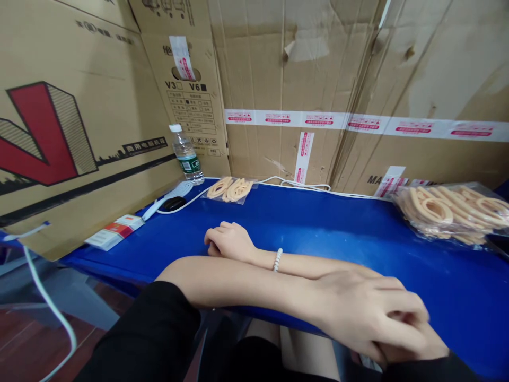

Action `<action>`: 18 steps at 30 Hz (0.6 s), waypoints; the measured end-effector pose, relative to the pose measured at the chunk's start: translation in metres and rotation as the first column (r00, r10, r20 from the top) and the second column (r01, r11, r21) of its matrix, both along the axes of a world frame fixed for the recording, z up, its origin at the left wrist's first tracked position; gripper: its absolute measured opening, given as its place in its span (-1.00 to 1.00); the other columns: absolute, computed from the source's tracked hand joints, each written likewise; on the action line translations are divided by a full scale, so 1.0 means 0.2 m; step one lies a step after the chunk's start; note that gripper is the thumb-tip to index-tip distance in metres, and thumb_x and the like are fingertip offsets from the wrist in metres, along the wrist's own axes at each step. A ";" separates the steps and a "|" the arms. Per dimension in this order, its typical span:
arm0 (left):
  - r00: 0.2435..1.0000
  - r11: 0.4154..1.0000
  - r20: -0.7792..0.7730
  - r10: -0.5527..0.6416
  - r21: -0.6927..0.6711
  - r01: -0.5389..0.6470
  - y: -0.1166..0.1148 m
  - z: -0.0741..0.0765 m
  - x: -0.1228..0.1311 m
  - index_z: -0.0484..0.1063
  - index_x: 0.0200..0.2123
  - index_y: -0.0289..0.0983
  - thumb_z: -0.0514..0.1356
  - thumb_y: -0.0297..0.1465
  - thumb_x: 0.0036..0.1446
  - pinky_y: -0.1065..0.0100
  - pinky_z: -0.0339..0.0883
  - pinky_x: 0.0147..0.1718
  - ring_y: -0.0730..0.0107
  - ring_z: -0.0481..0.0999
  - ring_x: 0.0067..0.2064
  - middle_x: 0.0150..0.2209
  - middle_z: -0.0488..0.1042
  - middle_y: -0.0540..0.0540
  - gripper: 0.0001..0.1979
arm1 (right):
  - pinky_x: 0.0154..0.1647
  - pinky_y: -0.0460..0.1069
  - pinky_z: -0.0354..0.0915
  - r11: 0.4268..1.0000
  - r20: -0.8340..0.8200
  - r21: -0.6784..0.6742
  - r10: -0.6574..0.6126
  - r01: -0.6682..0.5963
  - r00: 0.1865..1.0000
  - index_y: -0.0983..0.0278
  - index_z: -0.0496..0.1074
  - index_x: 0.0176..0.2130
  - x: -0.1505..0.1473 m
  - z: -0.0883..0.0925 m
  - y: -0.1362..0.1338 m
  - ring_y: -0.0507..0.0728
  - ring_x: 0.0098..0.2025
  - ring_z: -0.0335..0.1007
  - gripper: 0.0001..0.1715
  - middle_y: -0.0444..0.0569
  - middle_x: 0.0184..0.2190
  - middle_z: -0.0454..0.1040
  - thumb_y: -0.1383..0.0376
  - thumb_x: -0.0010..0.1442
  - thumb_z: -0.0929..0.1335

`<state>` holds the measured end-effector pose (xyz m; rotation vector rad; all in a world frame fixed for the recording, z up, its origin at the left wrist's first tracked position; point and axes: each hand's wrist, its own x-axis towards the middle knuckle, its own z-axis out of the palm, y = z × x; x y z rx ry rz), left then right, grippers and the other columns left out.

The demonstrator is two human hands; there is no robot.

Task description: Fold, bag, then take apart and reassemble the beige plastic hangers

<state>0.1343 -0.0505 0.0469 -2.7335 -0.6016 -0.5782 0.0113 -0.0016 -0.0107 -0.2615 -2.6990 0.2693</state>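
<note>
My arms lie crossed on the blue table (pixel 318 228). My right hand (pixel 228 241), with a bead bracelet (pixel 277 260) on its wrist, rests on the table left of centre. Its fingers are curled into a loose fist and nothing shows in them. My left arm, in a black sleeve, reaches across to the right. My left hand (pixel 369 315) lies over my right forearm near the table's front edge, its fingers wrapped round the arm. A small clear bag of beige rubber rings (pixel 230 189) lies beyond my right hand, apart from it.
A large clear bag of beige rings (pixel 449 212) sits at the right. A water bottle (pixel 186 155), a black oval object (pixel 174 203), a white cable (pixel 302 184) and a small white-and-red box (pixel 115 231) lie along the left and back. Cardboard walls (pixel 298 79) enclose the table.
</note>
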 end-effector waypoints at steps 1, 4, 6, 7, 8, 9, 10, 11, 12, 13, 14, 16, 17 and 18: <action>0.994 0.995 -0.052 -0.092 0.029 0.094 0.01 0.02 -0.01 0.59 0.02 -0.05 0.02 -0.35 0.36 0.54 0.50 -0.22 0.41 0.56 -0.03 -0.02 0.57 0.00 -0.63 | -0.32 0.00 0.09 1.000 0.000 -0.001 -0.001 0.001 1.000 0.22 0.45 -0.24 0.00 0.00 0.00 0.14 -0.18 0.36 -0.90 -0.08 -0.29 0.60 0.41 0.26 0.35; 0.948 0.946 -0.030 -0.317 -0.077 0.314 0.04 0.05 -0.04 0.53 0.11 -0.15 0.05 -0.38 0.36 0.60 0.33 0.09 0.49 0.45 0.17 0.13 0.49 0.02 -0.64 | -0.32 0.00 0.09 1.000 -0.002 -0.004 -0.005 0.005 1.000 0.22 0.45 -0.25 0.00 -0.01 0.00 0.14 -0.19 0.36 -0.89 -0.08 -0.29 0.60 0.43 0.24 0.35; 0.931 0.926 -0.020 -0.364 -0.115 0.360 0.06 0.01 -0.06 0.55 0.06 -0.26 0.12 -0.34 0.33 0.59 0.30 0.11 0.45 0.48 0.13 0.05 0.54 -0.05 -0.67 | -0.32 0.00 0.09 1.000 -0.006 -0.006 -0.007 0.007 1.000 0.22 0.44 -0.25 0.00 -0.01 0.00 0.14 -0.21 0.35 -0.88 -0.09 -0.29 0.60 0.43 0.22 0.34; 0.929 0.922 -0.011 -0.370 -0.129 0.365 0.06 -0.02 -0.06 0.58 -0.01 -0.28 0.15 -0.29 0.32 0.52 0.35 0.06 0.40 0.53 0.05 -0.04 0.59 -0.08 -0.70 | -0.32 0.01 0.09 1.000 -0.009 -0.006 -0.007 0.007 1.000 0.22 0.44 -0.25 0.00 -0.01 -0.01 0.14 -0.21 0.35 -0.88 -0.10 -0.29 0.60 0.42 0.22 0.33; 0.935 0.927 0.004 -0.354 -0.130 0.351 0.06 -0.06 -0.07 0.61 -0.13 -0.26 0.18 -0.24 0.30 0.44 0.40 -0.04 0.35 0.57 -0.06 -0.17 0.61 -0.09 -0.72 | -0.33 0.01 0.09 1.000 -0.013 -0.005 -0.006 0.006 1.000 0.22 0.44 -0.25 0.00 0.00 -0.01 0.14 -0.22 0.35 -0.88 -0.10 -0.29 0.60 0.41 0.21 0.33; 0.947 0.939 0.016 -0.322 -0.124 0.322 0.06 -0.10 -0.08 0.62 -0.26 -0.23 0.20 -0.18 0.29 0.36 0.42 -0.14 0.31 0.57 -0.15 -0.27 0.61 -0.09 -0.72 | -0.33 0.02 0.09 1.000 -0.016 -0.003 -0.006 0.006 1.000 0.22 0.43 -0.25 0.01 0.00 -0.01 0.14 -0.22 0.35 -0.89 -0.11 -0.29 0.60 0.41 0.20 0.33; 0.944 0.938 0.020 -0.330 -0.105 0.330 0.05 -0.14 -0.09 0.58 -0.40 -0.23 0.20 -0.10 0.27 0.30 0.41 -0.23 0.28 0.57 -0.22 -0.36 0.58 -0.10 -0.64 | -0.33 0.02 0.10 1.000 -0.018 -0.002 -0.006 0.006 1.000 0.21 0.43 -0.25 0.01 0.00 -0.02 0.15 -0.22 0.34 -0.89 -0.11 -0.29 0.60 0.40 0.19 0.33; 0.936 0.933 0.029 -0.352 -0.076 0.353 0.04 -0.16 -0.10 0.52 -0.53 -0.23 0.22 -0.03 0.23 0.27 0.38 -0.30 0.27 0.54 -0.28 -0.42 0.55 -0.10 -0.56 | -0.32 0.02 0.10 1.000 -0.018 0.000 -0.008 0.008 1.000 0.22 0.43 -0.25 0.02 0.01 -0.02 0.15 -0.22 0.34 -0.88 -0.11 -0.28 0.60 0.40 0.19 0.32; 0.928 0.927 0.050 -0.370 -0.051 0.372 0.03 -0.17 -0.12 0.47 -0.58 -0.23 0.24 -0.02 0.21 0.25 0.36 -0.31 0.29 0.52 -0.32 -0.43 0.53 -0.10 -0.53 | -0.32 0.03 0.11 1.000 -0.017 0.001 -0.011 0.011 1.000 0.22 0.43 -0.25 0.02 0.01 -0.02 0.15 -0.22 0.34 -0.88 -0.10 -0.28 0.60 0.40 0.19 0.32; 0.915 0.917 0.089 -0.394 -0.031 0.397 0.02 -0.16 -0.14 0.45 -0.59 -0.24 0.26 -0.04 0.21 0.26 0.35 -0.30 0.32 0.49 -0.34 -0.44 0.51 -0.08 -0.53 | -0.31 0.03 0.12 1.000 -0.013 0.001 -0.014 0.014 1.000 0.22 0.43 -0.24 0.02 0.01 -0.02 0.15 -0.22 0.34 -0.87 -0.10 -0.28 0.60 0.40 0.20 0.32; 0.906 0.915 0.161 -0.393 -0.031 0.402 0.02 -0.13 -0.18 0.44 -0.58 -0.24 0.27 -0.10 0.22 0.27 0.34 -0.29 0.37 0.47 -0.37 -0.44 0.50 -0.06 -0.58 | -0.30 0.02 0.14 1.000 -0.006 0.001 -0.018 0.018 1.000 0.22 0.43 -0.24 0.02 0.01 -0.01 0.15 -0.22 0.35 -0.87 -0.09 -0.28 0.59 0.40 0.20 0.32; 0.871 0.918 0.345 -0.349 -0.060 0.392 0.03 -0.02 -0.28 0.51 -0.41 -0.26 0.24 -0.24 0.27 0.37 0.37 -0.18 0.41 0.49 -0.28 -0.35 0.54 -0.07 -0.74 | -0.29 0.02 0.17 1.000 0.017 0.004 -0.009 0.009 1.000 0.21 0.43 -0.24 0.02 0.00 0.00 0.16 -0.21 0.36 -0.90 -0.10 -0.28 0.59 0.38 0.22 0.33; 0.865 0.941 0.421 -0.275 -0.067 0.332 0.06 0.05 -0.34 0.52 -0.34 -0.28 0.21 -0.28 0.29 0.38 0.38 -0.14 0.39 0.51 -0.23 -0.33 0.56 -0.10 -0.78 | -0.27 0.02 0.19 1.000 0.028 0.007 -0.003 0.002 1.000 0.22 0.44 -0.23 0.02 0.00 0.00 0.16 -0.20 0.36 -0.92 -0.09 -0.26 0.59 0.36 0.23 0.34; 0.873 0.972 0.468 -0.136 -0.107 0.209 0.11 0.12 -0.41 0.52 -0.30 -0.29 0.17 -0.32 0.31 0.35 0.37 -0.08 0.38 0.52 -0.19 -0.29 0.57 -0.10 -0.81 | -0.24 0.02 0.21 1.000 0.035 0.012 0.003 -0.003 0.999 0.23 0.44 -0.21 0.02 -0.01 0.00 0.17 -0.18 0.37 -0.91 -0.07 -0.22 0.58 0.34 0.24 0.34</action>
